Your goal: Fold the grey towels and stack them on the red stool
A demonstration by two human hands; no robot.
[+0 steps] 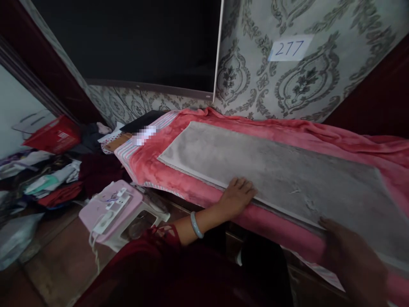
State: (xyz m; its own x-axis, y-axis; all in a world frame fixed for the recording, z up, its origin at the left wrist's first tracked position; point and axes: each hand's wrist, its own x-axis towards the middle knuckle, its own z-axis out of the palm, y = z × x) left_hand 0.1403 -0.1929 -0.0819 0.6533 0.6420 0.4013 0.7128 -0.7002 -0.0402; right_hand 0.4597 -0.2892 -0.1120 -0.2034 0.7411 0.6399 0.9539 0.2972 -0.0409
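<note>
A long grey towel or plush cloth (271,166), folded into a flat strip, lies on a pink-red blanket (153,166) spread over a low surface. Near the middle of the cloth's front edge, my left hand (238,196) rests palm down, its fingers lying flat on the fabric. Farther right along the same edge is my right hand (354,251), dark and blurred. One digit of it touches the cloth's border; its other fingers are not clearly visible. Small wrinkles mark the cloth between the two hands.
A pink stool (132,194) carrying a power strip (113,211) stands to the left. Piled clothes (60,179) and a red bag (56,134) lie beyond it. A large screen (137,42) and a paper marked 277 (290,47) are at the wall behind.
</note>
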